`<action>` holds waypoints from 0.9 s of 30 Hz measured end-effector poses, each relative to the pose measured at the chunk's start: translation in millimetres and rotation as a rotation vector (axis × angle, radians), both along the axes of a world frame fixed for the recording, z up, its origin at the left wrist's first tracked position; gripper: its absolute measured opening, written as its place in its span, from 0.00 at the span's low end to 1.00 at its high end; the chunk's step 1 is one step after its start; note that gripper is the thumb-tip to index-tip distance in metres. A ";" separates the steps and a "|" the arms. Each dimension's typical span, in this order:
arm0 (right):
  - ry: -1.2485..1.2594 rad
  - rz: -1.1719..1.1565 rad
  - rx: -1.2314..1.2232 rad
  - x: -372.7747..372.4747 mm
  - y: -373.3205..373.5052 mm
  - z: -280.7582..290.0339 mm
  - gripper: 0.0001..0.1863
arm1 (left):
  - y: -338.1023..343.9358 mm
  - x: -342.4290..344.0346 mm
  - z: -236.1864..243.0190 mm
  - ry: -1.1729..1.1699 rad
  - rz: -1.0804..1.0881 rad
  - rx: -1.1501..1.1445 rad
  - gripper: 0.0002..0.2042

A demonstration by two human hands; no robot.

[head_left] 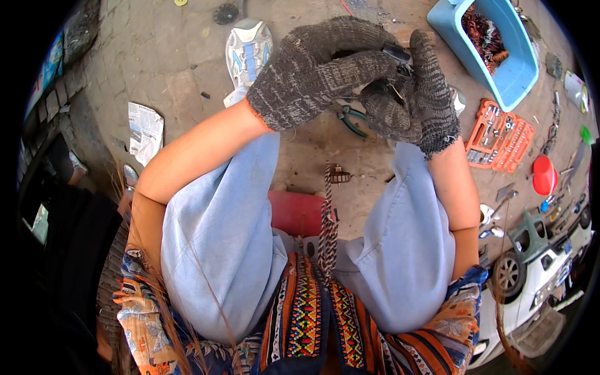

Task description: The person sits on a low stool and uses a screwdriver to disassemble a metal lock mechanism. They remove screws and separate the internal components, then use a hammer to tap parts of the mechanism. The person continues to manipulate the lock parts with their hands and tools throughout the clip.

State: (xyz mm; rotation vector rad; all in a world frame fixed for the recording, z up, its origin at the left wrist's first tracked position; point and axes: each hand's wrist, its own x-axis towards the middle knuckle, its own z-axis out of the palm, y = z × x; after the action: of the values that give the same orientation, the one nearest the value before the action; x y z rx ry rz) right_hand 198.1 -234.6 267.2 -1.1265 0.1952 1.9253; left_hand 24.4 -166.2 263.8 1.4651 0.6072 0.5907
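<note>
Both my hands wear dark grey knitted gloves and meet in front of my knees. The fingers of my left hand (334, 72) are bent round and pinch a small black part (397, 54) at its top edge. My right hand (415, 100) closes on the same part from the other side, thumb and fingers curled. A bit of dark metal shows between the gloves; its exact kind is hard to make out, and the gloves hide the rest. Just below the hands, pliers with green handles (353, 122) appear on the ground, their jaws partly hidden by the right glove.
At the upper right stands a light blue bin (437, 25) with copper-coloured windings in it. Near it lie an orange socket set case (500, 136) and a red round dish (544, 175). A small motor rotor (340, 175) lies between my legs. Newspaper (145, 132) lies left; a white car (531, 281) stands right.
</note>
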 end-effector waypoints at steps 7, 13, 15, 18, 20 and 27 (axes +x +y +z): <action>-0.746 0.358 0.282 27.4 0.6 18.3 0.21 | 6.2 -8.2 14.5 -0.030 0.087 -0.213 0.12; -0.766 0.247 0.466 17.9 -3.2 37.8 0.12 | 6.8 -10.8 10.4 0.086 0.033 0.120 0.10; -0.728 0.285 0.468 14.5 -2.4 40.6 0.12 | 8.2 -11.8 7.2 0.090 0.011 0.301 0.09; -0.736 0.332 0.436 16.2 -3.0 42.4 0.10 | 7.2 -11.8 9.1 0.104 0.003 0.296 0.08; -0.721 0.335 0.439 17.1 -4.5 41.5 0.10 | 4.5 -10.9 11.1 0.092 0.010 0.148 0.08; -0.671 0.338 0.461 17.9 -5.3 41.0 0.10 | 7.5 -13.7 10.9 0.105 -0.078 0.273 0.13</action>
State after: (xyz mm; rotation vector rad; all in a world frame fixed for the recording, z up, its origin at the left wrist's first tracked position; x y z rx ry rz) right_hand 216.0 -239.8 308.2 -1.4622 -0.8048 1.6277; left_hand 10.7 -158.6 274.8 1.7774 0.5637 0.5540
